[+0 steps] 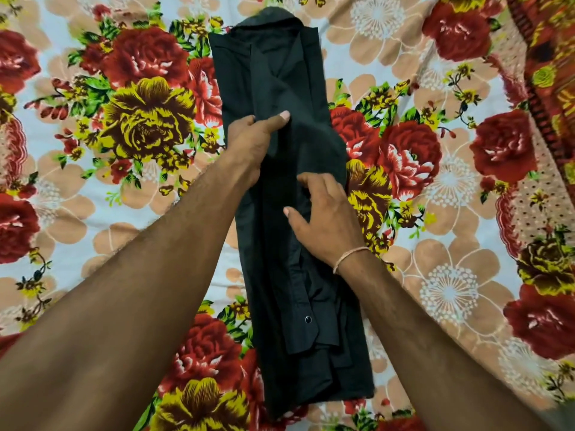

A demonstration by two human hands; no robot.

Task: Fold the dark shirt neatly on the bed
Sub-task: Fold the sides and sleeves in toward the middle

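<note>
Entry, head view. The dark shirt [292, 213] lay on the bed [93, 213] as a long narrow strip, sides already folded in, long axis running away from me: collar [273, 29] at the far end, hem at the near end. A buttoned cuff [306, 321] rested on top of the strip, on the hem side of its middle.

Left hand [252, 141]: I saw the grip pinching a ridge of cloth near the strip's middle, thumb lying on top, fingers curled under on the strip's left edge. Right hand [323, 213]: fingers spread and loosely bent, tips touching the cloth just hemward of the left hand, toward the strip's right edge. I could not tell whether it pinched any fabric; it read as pressing.

Relation that mattered: both hands sat mid-length, with the collar well beyond them and the hem well behind, toward me. I judged the remaining fold to be crosswise, end to end along the long axis. The hem lay closer to my arms than the collar, so bringing the hem up toward the collar looked the shorter reach. Risk, as I judged it: the loose sleeve sliding off the strip during the lift.
</note>
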